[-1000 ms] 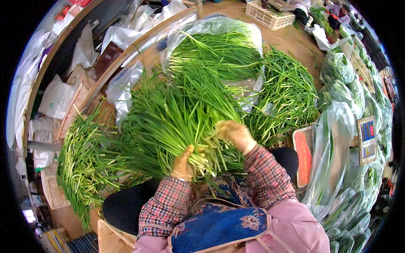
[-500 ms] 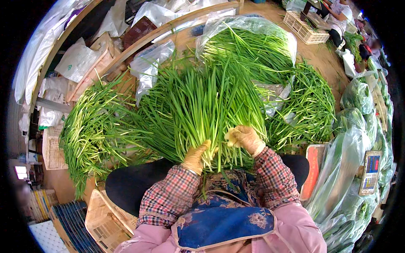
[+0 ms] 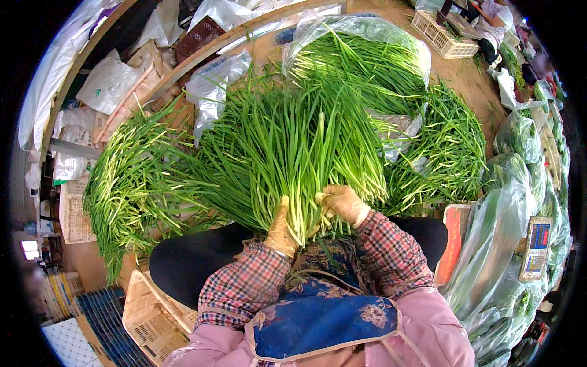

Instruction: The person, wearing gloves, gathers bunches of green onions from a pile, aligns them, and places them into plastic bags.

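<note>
Apron (image 3: pixel 324 327), blue with a pale flower, lies nearest you over your pink jacket (image 3: pixel 431 318). Your checked sleeves (image 3: pixel 244 281) reach forward from it, and your dark-clad knees spread to both sides. Low on your left stands a pale slatted crate (image 3: pixel 143 333).

Your left hand (image 3: pixel 282 232), in a tan glove, is wrapped round the pale lower ends of a bunch (image 3: pixel 299 140) of long greens — thumb along the near side, fingers clamped on the stems. The bunch is above your lap, midway between your knees, its leaves fanning out away from you. Your right hand (image 3: pixel 346 205), gloved alike, is just beside the left one, at the stem ends; its fingers are curled in together, but you cannot tell from here whether they pinch a stem.

A loose heap (image 3: pixel 137 177) of greens spreads to your left, and a second pile (image 3: pixel 449 147) lies to your right. Nearer your right knee stands a red panel (image 3: pixel 450 238), then a long clear bag (image 3: pixel 495 238) and a keypad unit (image 3: pixel 536 248) with a blue display.

Past the bunch, more greens fill an open plastic sack (image 3: pixel 423 58), with a crumpled bag (image 3: pixel 211 92) off to its left. Farthest away, at the upper right — a cream crate (image 3: pixel 443 37) on the brown floor, and a person (image 3: pixel 492 27) beside it.
</note>
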`<state>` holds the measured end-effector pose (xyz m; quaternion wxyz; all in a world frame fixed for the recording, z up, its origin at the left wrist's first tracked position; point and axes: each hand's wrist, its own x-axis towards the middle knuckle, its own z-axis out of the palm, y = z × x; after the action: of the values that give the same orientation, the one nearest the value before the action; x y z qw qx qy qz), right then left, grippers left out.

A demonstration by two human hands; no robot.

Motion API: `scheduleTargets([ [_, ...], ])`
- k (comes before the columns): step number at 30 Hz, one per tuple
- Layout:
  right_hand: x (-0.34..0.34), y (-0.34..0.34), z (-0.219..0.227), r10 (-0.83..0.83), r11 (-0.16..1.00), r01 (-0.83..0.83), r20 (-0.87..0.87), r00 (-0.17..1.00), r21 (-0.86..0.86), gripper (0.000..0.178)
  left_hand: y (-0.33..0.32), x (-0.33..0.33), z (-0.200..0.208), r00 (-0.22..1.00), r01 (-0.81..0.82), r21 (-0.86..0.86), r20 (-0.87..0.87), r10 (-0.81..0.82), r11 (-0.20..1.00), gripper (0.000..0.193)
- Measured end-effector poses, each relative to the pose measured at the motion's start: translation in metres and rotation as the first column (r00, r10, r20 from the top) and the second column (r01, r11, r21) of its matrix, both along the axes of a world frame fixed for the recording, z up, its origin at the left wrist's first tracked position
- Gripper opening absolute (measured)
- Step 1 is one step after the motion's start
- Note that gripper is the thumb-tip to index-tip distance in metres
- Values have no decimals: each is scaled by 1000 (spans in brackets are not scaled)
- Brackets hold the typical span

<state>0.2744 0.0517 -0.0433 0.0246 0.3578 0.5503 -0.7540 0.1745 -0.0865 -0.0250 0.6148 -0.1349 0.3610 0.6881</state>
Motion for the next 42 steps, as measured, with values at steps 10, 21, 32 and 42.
scheduleTargets([
  [10,8,-9,55,422,898,-366,-246,872,243,18,7,1,-19,987,116,-19,-105,-118,993,27],
  [21,34,83,-11,-551,832,404,-476,685,-381,34,-8,4,-2,856,21,-333,-481,-189,943,43],
  [32,-6,-18,-2,-210,958,166,-182,961,-234,45,-2,9,-8,756,142,-256,-596,-271,956,61],
  [42,3,-9,8,-22,940,-136,-454,891,-312,35,-6,3,16,925,380,152,-77,-373,912,40],
])
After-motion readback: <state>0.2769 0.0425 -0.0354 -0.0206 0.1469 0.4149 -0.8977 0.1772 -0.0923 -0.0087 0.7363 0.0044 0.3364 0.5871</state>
